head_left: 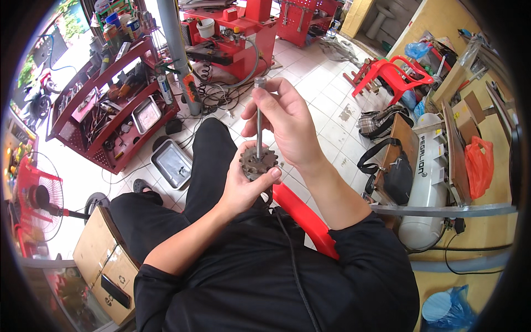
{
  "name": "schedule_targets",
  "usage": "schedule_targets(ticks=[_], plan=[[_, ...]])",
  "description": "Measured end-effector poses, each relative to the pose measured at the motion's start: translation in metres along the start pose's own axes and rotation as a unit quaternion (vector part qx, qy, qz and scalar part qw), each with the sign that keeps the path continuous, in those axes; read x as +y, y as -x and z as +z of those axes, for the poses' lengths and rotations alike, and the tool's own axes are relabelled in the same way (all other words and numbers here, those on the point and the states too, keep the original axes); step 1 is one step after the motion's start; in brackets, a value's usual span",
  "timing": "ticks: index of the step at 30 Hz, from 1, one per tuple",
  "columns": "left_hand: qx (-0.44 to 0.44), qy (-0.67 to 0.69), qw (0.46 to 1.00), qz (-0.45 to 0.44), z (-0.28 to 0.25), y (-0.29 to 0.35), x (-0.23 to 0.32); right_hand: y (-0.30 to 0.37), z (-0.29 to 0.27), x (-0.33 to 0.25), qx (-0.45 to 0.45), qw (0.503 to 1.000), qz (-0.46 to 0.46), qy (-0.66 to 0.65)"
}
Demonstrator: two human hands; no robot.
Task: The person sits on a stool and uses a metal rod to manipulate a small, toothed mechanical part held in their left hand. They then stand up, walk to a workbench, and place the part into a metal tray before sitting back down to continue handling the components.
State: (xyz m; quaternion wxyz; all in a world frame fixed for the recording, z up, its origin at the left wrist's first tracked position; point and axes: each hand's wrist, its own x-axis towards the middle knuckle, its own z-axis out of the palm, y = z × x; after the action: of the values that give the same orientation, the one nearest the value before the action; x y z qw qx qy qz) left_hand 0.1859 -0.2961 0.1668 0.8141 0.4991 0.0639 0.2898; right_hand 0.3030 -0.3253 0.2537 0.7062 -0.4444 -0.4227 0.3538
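Note:
Above my lap, my left hand [237,187] is closed around a dark, toothed metal sprocket [266,156], its thumb pressed on the near right edge. Upright over the sprocket's middle stands a long steel bolt [259,126] with a hex head at the top. The fingers of my right hand [294,126] pinch the bolt just under that head. The bolt's lower end meets the sprocket's centre; how deep it reaches is hidden. Under the sprocket, more of the metal part is partly covered by my left fingers.
A metal tray [172,163] lies on the tiled floor beside a red tool cart [83,145]. A red chair [394,77] and a white tank [423,193] stand to the right. At lower left, a phone [115,291] rests on a cardboard box [91,243] near a fan [40,196].

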Motion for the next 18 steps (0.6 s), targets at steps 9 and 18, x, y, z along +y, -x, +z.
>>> schedule_targets(ticks=[9,18], plan=[[-0.003,-0.030,0.999,-0.021,-0.0003,-0.0017,-0.0058,-0.0006,-0.0083,0.0021,0.006,0.999,-0.035,0.015],[-0.019,-0.008,1.000,-0.020,0.0020,0.0006,-0.0120,0.0042,-0.0065,-0.0010,0.011,1.000,-0.018,0.004]])
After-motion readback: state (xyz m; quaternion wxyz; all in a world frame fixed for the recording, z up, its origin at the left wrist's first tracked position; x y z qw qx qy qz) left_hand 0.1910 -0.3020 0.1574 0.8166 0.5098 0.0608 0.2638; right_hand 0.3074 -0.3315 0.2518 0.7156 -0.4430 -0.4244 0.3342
